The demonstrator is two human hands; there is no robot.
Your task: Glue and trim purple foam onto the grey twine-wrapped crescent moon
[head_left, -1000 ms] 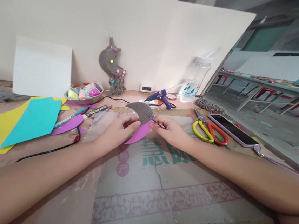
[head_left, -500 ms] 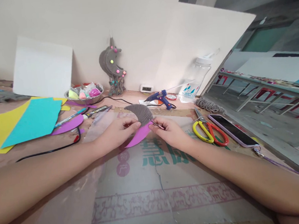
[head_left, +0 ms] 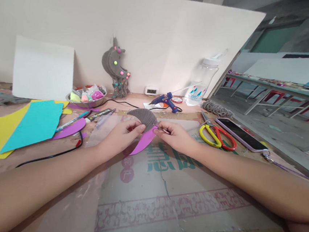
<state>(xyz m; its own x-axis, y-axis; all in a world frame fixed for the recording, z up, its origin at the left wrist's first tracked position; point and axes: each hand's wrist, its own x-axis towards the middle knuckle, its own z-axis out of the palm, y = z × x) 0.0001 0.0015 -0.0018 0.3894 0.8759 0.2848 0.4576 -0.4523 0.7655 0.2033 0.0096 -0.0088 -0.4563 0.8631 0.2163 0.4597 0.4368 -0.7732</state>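
A crescent [head_left: 143,117] covered in grey yarn-like strands stands between my two hands, joined to or lying against a purple sheet piece [head_left: 143,143] with a curved edge. My left hand [head_left: 126,135] pinches the pieces where they meet, thumb on top. In the fingers of my right hand [head_left: 174,134] is a thin, dark, pointed tool [head_left: 163,129], its tip at the crescent's right end; its exact kind is too small to make out. Yellow and red-handled scissors [head_left: 216,133] lie to the right of that hand.
Behind my hands are a blue glue gun [head_left: 166,101], a white clock [head_left: 151,90] and a clear bottle [head_left: 203,80]. Grey cord [head_left: 216,109] and a phone [head_left: 240,134] lie at right. A bowl [head_left: 87,100] and coloured sheets [head_left: 32,126] occupy the left; a finished-looking moon ornament [head_left: 115,67] hangs behind.
The purple piece's lower tip has dipped slightly. Both hands keep their grip in nearly the same place, and the view has shifted a little.
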